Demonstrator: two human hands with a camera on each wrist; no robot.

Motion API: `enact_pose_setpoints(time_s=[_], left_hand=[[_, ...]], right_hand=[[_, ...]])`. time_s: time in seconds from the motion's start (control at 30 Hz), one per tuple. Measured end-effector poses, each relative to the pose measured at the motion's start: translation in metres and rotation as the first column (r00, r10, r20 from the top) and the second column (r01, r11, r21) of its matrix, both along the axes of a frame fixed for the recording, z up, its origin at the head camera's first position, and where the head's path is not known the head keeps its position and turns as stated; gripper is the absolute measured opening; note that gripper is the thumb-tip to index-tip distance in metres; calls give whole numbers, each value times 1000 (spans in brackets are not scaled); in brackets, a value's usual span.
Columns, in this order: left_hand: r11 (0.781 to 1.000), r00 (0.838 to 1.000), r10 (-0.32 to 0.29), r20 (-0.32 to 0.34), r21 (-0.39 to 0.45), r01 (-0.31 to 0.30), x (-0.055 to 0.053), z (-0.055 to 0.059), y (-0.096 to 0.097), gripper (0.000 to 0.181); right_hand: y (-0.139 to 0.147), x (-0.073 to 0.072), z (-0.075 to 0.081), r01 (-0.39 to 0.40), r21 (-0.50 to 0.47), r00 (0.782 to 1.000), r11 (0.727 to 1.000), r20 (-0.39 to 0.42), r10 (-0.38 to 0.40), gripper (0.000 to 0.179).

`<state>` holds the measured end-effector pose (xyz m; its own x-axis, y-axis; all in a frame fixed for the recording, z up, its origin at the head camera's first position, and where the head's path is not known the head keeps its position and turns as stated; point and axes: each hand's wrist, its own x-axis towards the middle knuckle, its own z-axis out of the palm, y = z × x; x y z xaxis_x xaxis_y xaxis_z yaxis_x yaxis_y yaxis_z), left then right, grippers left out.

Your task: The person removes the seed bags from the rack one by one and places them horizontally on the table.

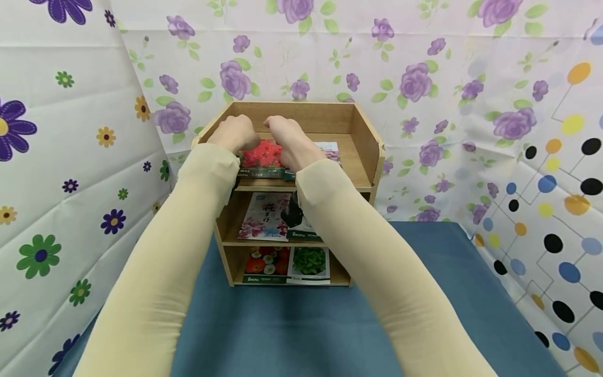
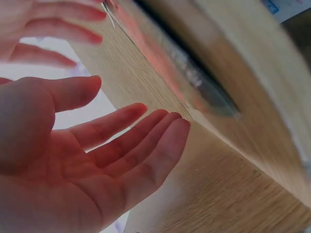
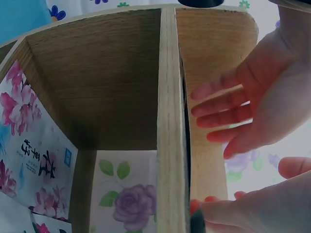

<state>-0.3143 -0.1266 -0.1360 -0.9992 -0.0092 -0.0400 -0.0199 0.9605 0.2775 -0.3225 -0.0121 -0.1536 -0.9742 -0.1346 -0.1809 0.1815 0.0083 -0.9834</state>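
Observation:
Both hands are raised over the top shelf of a wooden rack (image 1: 282, 184). My left hand (image 1: 235, 133) hovers near its left side. Its palm faces up in the left wrist view, where the left hand (image 2: 97, 160) has loosely extended fingers and holds nothing. My right hand (image 1: 294, 141) is beside it, partly covering the packets below. In the right wrist view, the right hand (image 3: 257, 206) is partly cut off. Beneath the hands lies a book-like packet with red flowers (image 1: 261, 155); a pale packet (image 1: 330, 151) shows behind the right hand.
On the middle shelf lean a pink-blossom packet (image 1: 265, 215) and another packet (image 1: 303, 230), partly hidden by a black wrist camera (image 1: 293, 210). The bottom shelf holds a red-and-white flower packet (image 1: 267, 263) and a green-leaf packet (image 1: 309, 262). The rack stands on a blue cloth (image 1: 282, 324).

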Motion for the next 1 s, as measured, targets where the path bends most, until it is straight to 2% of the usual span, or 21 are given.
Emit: enact_pose_setpoints(time_s=[0.23, 0.4, 0.6, 0.83, 0.9, 1.0], left_hand=[[998, 996, 50, 73, -40, -47, -6, 4, -2, 41], [996, 993, 79, 89, -39, -76, -9, 2, -2, 46], [996, 993, 84, 82, -12, -84, -11, 3, 1, 42], [998, 996, 43, 78, -51, -39, -15, 4, -2, 46], [998, 996, 48, 75, -42, -45, -16, 4, -2, 46], [996, 995, 90, 48, 9, -90, -18, 1, -2, 45]], right_hand=[[2, -1, 0, 26, 70, 1000, 997, 13, -27, 52], [6, -2, 4, 21, 111, 1000, 994, 8, -22, 51], [10, -4, 8, 42, 66, 998, 997, 45, -45, 49], [15, -9, 6, 98, 11, 991, 995, 88, -98, 57], [16, -11, 5, 111, -31, 989, 993, 107, -107, 59], [19, -11, 3, 112, -106, 984, 988, 150, -95, 66]])
